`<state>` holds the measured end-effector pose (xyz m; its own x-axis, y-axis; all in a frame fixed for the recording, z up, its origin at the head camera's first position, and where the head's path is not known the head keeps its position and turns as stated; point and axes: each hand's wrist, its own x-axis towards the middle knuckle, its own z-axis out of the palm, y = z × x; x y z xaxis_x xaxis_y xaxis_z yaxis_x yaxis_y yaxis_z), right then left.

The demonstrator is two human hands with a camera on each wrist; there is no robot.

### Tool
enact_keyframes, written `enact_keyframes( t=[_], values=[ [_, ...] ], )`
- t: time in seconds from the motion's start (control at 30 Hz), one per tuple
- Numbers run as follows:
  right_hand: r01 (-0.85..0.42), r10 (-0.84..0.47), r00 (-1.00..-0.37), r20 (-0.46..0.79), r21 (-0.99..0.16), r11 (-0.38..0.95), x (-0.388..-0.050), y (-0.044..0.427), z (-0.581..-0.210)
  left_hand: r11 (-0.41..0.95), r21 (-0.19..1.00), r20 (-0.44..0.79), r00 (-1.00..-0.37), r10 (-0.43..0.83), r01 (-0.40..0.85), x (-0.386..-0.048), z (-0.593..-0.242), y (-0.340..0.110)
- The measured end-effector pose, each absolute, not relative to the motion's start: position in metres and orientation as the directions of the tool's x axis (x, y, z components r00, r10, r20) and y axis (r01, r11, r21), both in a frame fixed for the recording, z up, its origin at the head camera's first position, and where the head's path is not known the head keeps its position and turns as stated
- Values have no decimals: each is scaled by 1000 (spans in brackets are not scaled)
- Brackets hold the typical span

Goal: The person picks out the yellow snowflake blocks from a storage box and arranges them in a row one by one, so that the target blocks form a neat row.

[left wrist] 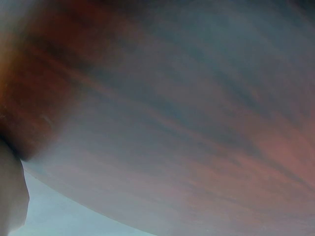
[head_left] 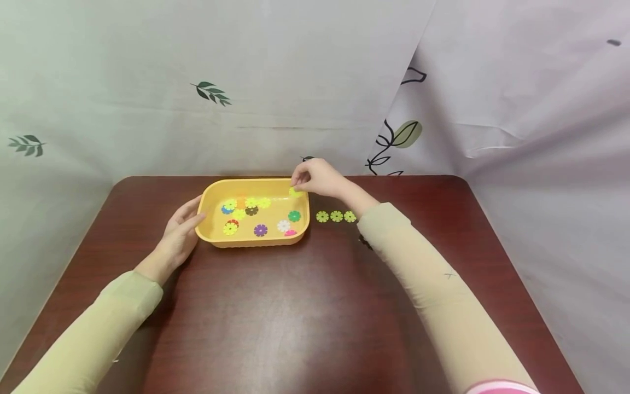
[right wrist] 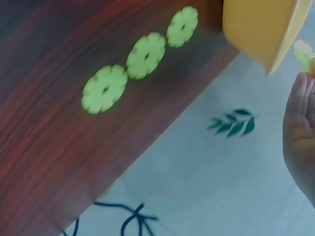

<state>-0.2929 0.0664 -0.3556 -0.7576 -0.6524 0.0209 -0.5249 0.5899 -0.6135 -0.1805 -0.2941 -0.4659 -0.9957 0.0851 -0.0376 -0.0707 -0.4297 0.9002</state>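
A shallow yellow plastic basin (head_left: 253, 242) stands at the back of the table, with several notched flower-shaped discs in many colours lying in it. My left hand (head_left: 179, 235) holds the basin at its left end, thumb over the rim and fingers along the outside. Above the basin's back right corner, my right hand (head_left: 320, 178) pinches a yellow-green flower disc (head_left: 295, 192) between thumb and fingertips. The same disc (right wrist: 302, 53) shows at the edge of the right wrist view. To the right of the basin, three yellow-green discs (head_left: 336, 216) lie in a row on the tabletop.
The dark red-brown wooden table (head_left: 275, 312) backs onto a pale curtain (head_left: 295, 82) with leaf prints. A small dark object (head_left: 365, 242) is partly hidden beneath the right sleeve. Something pink (head_left: 502, 387) shows at the bottom right edge. The left wrist view is mostly blurred tabletop.
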Motion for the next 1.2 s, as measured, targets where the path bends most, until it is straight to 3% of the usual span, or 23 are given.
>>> enact_keyframes(
  t=[0.63,1.2],
  values=[
    [-365,-478,-879,2,-648,668,-296,162,-367,-440,894,-47,-994,96,-84,-183,-465,-296],
    [-293,-454,-886,-98,-641,709,-289,213,-401,-434,897,-50,-995,86,-82,-180,-464,-296]
  ],
)
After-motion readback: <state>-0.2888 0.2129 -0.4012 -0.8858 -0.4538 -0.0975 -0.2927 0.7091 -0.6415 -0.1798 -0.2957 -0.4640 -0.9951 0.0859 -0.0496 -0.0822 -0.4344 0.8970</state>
